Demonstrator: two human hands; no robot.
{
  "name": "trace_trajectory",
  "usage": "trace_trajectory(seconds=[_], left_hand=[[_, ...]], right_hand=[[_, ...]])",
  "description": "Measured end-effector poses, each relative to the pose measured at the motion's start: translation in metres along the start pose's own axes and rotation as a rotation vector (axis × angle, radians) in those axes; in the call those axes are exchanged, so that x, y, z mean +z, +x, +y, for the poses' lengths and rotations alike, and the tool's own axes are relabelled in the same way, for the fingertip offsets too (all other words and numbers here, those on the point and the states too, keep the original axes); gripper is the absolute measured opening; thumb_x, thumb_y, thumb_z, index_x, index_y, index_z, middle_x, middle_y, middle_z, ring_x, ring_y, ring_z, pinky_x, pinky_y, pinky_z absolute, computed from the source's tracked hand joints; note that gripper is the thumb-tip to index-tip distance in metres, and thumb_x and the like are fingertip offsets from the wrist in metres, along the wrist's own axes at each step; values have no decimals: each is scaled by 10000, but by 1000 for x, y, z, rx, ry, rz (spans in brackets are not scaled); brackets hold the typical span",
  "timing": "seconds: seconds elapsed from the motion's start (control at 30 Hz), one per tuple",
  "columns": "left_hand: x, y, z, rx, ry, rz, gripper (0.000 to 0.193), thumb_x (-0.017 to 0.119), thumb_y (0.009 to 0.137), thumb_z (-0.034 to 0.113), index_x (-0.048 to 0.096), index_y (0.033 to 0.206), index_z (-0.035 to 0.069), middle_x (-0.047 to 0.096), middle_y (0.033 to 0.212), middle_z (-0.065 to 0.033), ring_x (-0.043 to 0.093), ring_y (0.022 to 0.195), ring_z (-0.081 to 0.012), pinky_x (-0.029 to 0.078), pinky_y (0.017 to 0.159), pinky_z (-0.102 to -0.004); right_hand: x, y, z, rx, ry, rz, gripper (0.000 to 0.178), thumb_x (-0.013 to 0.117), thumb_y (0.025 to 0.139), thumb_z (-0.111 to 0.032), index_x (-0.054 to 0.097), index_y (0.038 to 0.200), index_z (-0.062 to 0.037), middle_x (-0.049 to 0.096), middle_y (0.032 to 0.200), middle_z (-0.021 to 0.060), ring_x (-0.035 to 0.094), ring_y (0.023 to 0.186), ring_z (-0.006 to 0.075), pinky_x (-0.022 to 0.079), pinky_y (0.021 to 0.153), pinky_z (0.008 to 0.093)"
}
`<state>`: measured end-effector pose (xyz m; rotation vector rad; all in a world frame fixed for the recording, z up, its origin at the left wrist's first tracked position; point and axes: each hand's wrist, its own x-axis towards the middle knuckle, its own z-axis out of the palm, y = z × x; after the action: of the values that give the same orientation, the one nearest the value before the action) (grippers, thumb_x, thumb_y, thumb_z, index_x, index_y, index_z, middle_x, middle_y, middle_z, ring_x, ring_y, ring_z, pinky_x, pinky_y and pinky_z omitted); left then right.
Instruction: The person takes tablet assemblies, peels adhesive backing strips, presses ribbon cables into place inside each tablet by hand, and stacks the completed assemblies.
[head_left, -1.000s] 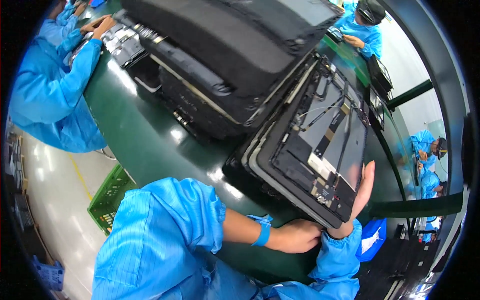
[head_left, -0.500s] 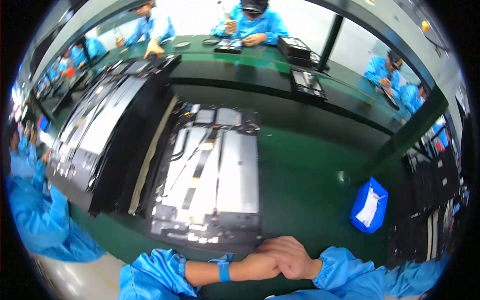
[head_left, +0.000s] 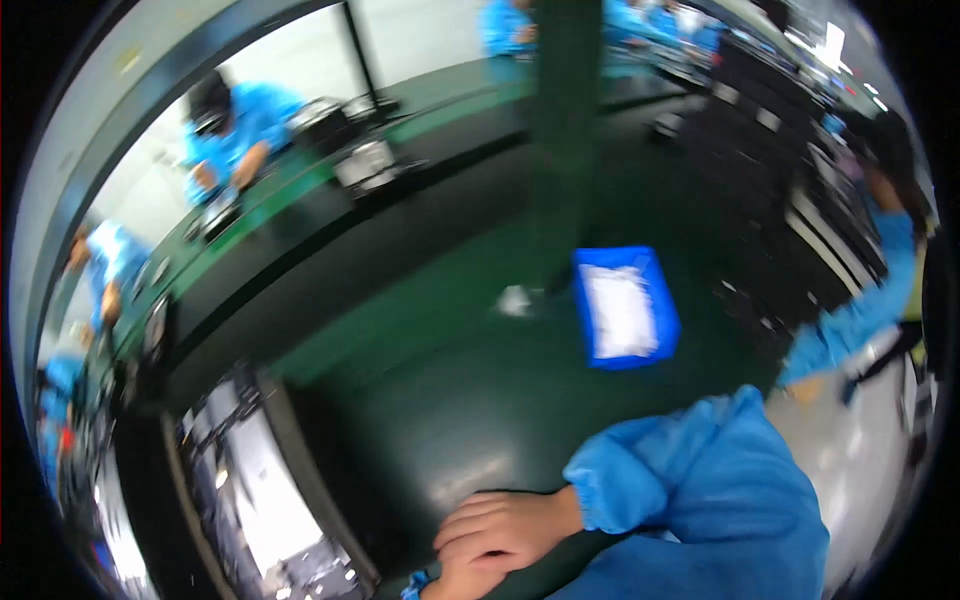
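Note:
At the lower edge, my right hand [head_left: 510,530] lies over my left hand [head_left: 462,580], its fingers closed across the back of it. My left hand's fingers are hidden beneath, and a blue band [head_left: 415,584] circles that wrist. Both hands are over the dark green table [head_left: 420,400]. To their left lies a flat electronic panel [head_left: 262,490] with silver plates and dark edges, apart from my hands. Beyond them and to the right is a blue plastic bin [head_left: 668,318] holding white pieces.
Dark stacked panels [head_left: 745,170] stand at the right, near another person's blue sleeve [head_left: 850,315]. A green post [head_left: 565,140] rises behind the bin. Across the table, a person in blue [head_left: 255,120] works over a small device. A black layered stack [head_left: 160,500] borders the panel.
My view has swung to the right, so the panel now shows at lower left and the bin nearer the middle. My right hand is still over my left.

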<state>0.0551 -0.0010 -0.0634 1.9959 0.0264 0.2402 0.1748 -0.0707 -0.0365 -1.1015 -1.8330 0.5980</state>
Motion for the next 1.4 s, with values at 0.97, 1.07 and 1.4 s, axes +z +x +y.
trace_trajectory(seconds=[0.97, 1.07, 1.4], left_hand=[[35, 57, -1, 289, -220, -210, 213, 629, 688, 11, 674, 894, 45, 660, 900, -136, 638, 890, -305, 521, 738, -382], [24, 45, -4, 220, -202, -128, 213, 627, 690, 11, 674, 894, 44, 660, 899, -136, 638, 889, -305, 521, 738, -383], [-10, -37, 22, -35, -60, 168, 215, 627, 725, 44, 643, 939, 39, 646, 920, -135, 618, 873, -299, 508, 759, -396]], right_hand=[[5, 6, -2, -163, 4, 51, 235, 542, 850, -232, 583, 998, -54, 599, 1025, 97, 552, 988, 286, 413, 836, 411], [2, 6, 4, -126, 49, -21, 273, 537, 871, -220, 582, 1070, -39, 582, 1124, 120, 535, 1070, 300, 406, 901, 421], [-8, 24, -20, -38, -77, -114, 286, 601, 815, -212, 649, 1041, -42, 641, 1091, 134, 610, 1006, 319, 469, 868, 438]])
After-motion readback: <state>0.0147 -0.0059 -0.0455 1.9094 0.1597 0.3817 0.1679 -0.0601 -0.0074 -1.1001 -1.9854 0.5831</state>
